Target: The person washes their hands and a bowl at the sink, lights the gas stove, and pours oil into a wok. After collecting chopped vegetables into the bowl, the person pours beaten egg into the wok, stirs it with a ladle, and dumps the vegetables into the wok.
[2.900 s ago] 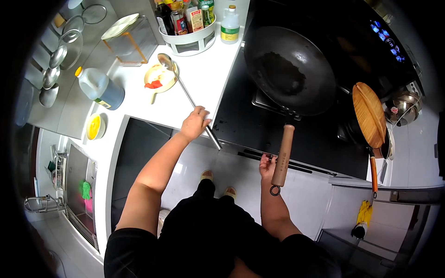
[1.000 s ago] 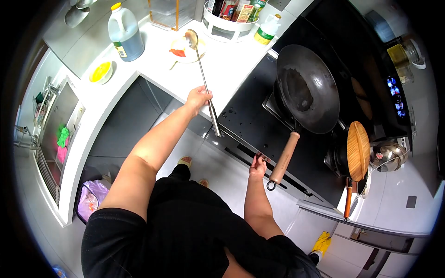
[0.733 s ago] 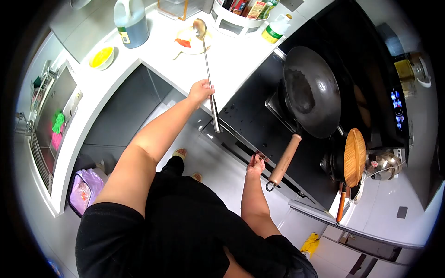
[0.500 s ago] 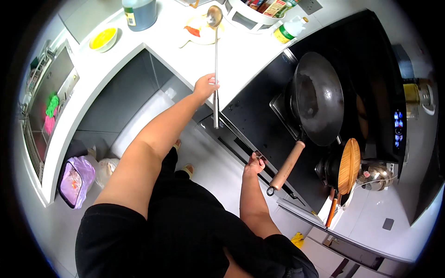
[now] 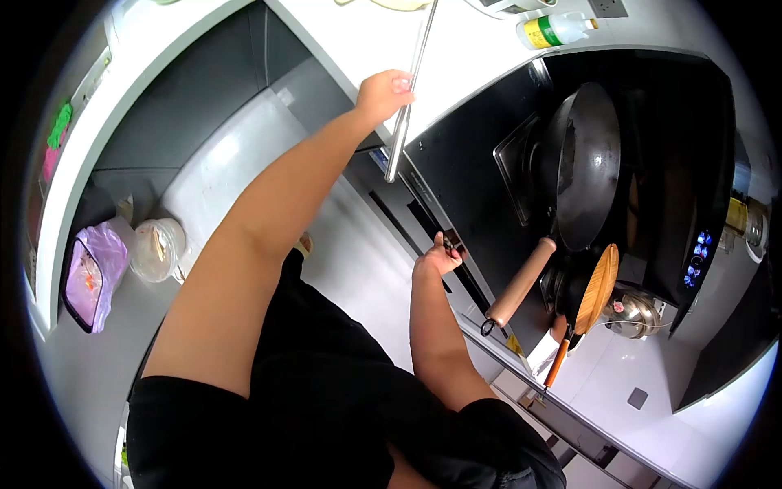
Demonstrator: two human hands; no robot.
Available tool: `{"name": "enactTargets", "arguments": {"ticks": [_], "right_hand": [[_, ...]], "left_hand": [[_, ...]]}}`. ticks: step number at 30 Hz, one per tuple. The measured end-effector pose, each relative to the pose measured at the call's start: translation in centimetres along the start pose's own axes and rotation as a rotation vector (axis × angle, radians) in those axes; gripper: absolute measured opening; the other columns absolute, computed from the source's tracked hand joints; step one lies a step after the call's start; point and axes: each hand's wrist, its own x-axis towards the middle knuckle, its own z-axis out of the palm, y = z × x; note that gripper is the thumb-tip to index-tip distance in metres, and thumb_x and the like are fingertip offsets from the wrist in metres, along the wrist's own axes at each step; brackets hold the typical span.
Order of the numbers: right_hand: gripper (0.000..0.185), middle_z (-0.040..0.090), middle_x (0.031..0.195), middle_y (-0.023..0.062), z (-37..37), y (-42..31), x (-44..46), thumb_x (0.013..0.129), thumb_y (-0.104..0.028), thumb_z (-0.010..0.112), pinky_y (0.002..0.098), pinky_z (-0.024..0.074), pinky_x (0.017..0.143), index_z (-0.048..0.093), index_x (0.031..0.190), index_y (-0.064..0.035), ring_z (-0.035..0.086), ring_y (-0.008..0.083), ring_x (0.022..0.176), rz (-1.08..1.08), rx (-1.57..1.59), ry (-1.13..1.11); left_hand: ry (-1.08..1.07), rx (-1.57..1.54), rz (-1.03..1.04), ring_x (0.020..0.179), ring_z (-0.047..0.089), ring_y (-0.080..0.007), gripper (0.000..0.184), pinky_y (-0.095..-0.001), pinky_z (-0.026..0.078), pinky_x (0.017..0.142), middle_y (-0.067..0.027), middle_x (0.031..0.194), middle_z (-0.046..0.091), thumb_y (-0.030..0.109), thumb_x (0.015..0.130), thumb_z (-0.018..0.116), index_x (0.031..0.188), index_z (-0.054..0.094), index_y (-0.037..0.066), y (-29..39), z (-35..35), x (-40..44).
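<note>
Left grip (image 5: 386, 95) had the ladle (image 5: 398, 147) clasped!
Right grip (image 5: 441, 257) was at the stove's (image 5: 468, 183) front edge, whether wide or narrow I couldn't tell.

At upper centre of the frame I saw a slim metal shaft (image 5: 415, 69), smooth and glossy, over a smooth, white, shiny counter (image 5: 326, 28). To the right, I made out a dark metal wok (image 5: 593, 167) with dull sheen, its matt, wood-like handle (image 5: 524, 281), a grained wooden lid (image 5: 598, 295) and a polished metal pot (image 5: 634, 311). At left I noted a crinkled, thin plastic bag (image 5: 108, 259); lower down, matt black cloth (image 5: 326, 399).
</note>
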Motion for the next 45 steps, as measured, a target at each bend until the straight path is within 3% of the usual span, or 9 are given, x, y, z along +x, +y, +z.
{"name": "enactTargets", "arguments": {"ticks": [2, 5, 7, 9, 13, 21, 32, 38, 45], "right_hand": [[0.036, 0.048, 0.091, 0.0034, -1.0, 0.3, 0.7, 0.067, 0.011, 0.052, 0.0313, 0.0498, 0.068, 0.042, 0.093, -0.0110, 0.049, 0.0170, 0.081, 0.095, 0.095, -0.103], [0.045, 0.046, 0.081, 0.0005, -0.5, -2.0, -1.0, 0.061, 0.009, 0.070, 0.0228, 0.0464, 0.071, 0.038, 0.088, -0.0080, 0.047, 0.0117, 0.075, 0.123, -0.176, -0.037], [0.039, 0.050, 0.083, 0.0038, 0.0, -4.1, -1.9, 0.066, 0.004, 0.069, 0.0231, 0.0485, 0.070, 0.037, 0.086, -0.0069, 0.051, 0.0136, 0.075, 0.157, -0.215, -0.061], [0.035, 0.055, 0.087, 0.0090, 0.4, -5.3, -1.6, 0.070, -0.003, 0.068, 0.0243, 0.0515, 0.069, 0.037, 0.086, -0.0056, 0.056, 0.0178, 0.079, 0.533, -0.072, -0.035], [0.031, 0.058, 0.094, 0.0133, -0.3, -4.9, 0.0, 0.088, -0.029, 0.045, 0.0283, 0.0524, 0.073, 0.047, 0.102, -0.0014, 0.058, 0.0231, 0.087, 0.920, 0.285, -0.082], [0.054, 0.055, 0.105, 0.0171, -0.2, -6.7, -0.9, 0.086, -0.042, 0.040, 0.0346, 0.0484, 0.082, 0.043, 0.108, 0.0064, 0.056, 0.0262, 0.093, 1.041, 0.409, -0.111], [0.060, 0.060, 0.083, 0.0124, -1.9, -4.3, 0.3, 0.080, -0.054, 0.041, 0.0327, 0.0509, 0.075, 0.052, 0.090, 0.0045, 0.060, 0.0224, 0.079, 1.149, 0.521, -0.317], [0.046, 0.060, 0.091, 0.0131, -1.2, -5.2, 0.9, 0.084, -0.040, 0.044, 0.0338, 0.0498, 0.080, 0.054, 0.092, 0.0040, 0.060, 0.0221, 0.083, 1.160, 0.479, -0.063], [0.024, 0.054, 0.107, 0.0118, -2.5, -1.8, 3.1, 0.089, -0.019, 0.038, 0.0319, 0.0504, 0.080, 0.055, 0.104, -0.0084, 0.054, 0.0238, 0.097, 1.048, 0.697, -0.115]], "left_hand": [[0.003, 0.005, 0.026, 0.080, 0.054, -0.0116, 0.041, -0.0229, 0.044, 0.074, -0.0066, 0.090, 0.058, 0.014, 0.069, 0.069, 0.105, 0.055, 0.003, -0.7, 0.0, 0.3], [0.007, 0.025, 0.004, 0.079, 0.054, -0.0117, 0.041, -0.0229, 0.045, 0.074, -0.0063, 0.089, 0.058, 0.014, 0.068, 0.070, 0.105, 0.056, 0.003, -0.4, 0.0, 0.2], [0.002, 0.027, 0.002, 0.079, 0.054, -0.0117, 0.040, -0.0227, 0.045, 0.075, -0.0062, 0.089, 0.058, 0.014, 0.068, 0.070, 0.105, 0.056, 0.003, -0.4, 0.1, 0.3], [0.009, 0.040, -0.025, 0.079, 0.055, -0.0113, 0.040, -0.0227, 0.045, 0.075, -0.0060, 0.088, 0.058, 0.014, 0.068, 0.070, 0.104, 0.056, 0.003, -0.2, 0.1, 0.3], [0.011, 0.010, -0.043, 0.079, 0.055, -0.0113, 0.039, -0.0227, 0.045, 0.076, -0.0057, 0.088, 0.058, 0.014, 0.069, 0.070, 0.104, 0.056, 0.003, 0.0, 0.1, 0.2], [0.014, 0.040, -0.081, 0.081, 0.055, -0.0116, 0.038, -0.0234, 0.045, 0.076, -0.0054, 0.090, 0.058, 0.013, 0.070, 0.069, 0.104, 0.056, 0.004, 0.0, 0.1, 0.2], [0.017, 0.038, -0.083, 0.086, 0.055, -0.0143, 0.037, -0.0253, 0.044, 0.080, -0.0088, 0.095, 0.058, 0.014, 0.070, 0.069, 0.103, 0.056, 0.004, 0.3, -0.1, -0.2], [0.004, 0.035, -0.085, 0.085, 0.055, -0.0138, 0.037, -0.0245, 0.044, 0.079, -0.0082, 0.093, 0.058, 0.015, 0.070, 0.068, 0.104, 0.056, 0.004, 0.3, -0.2, 0.0], [-0.010, 0.026, -0.065, 0.084, 0.055, -0.0133, 0.038, -0.0244, 0.044, 0.078, -0.0080, 0.093, 0.058, 0.015, 0.071, 0.068, 0.104, 0.055, 0.003, 0.2, -0.2, 0.0]]}}
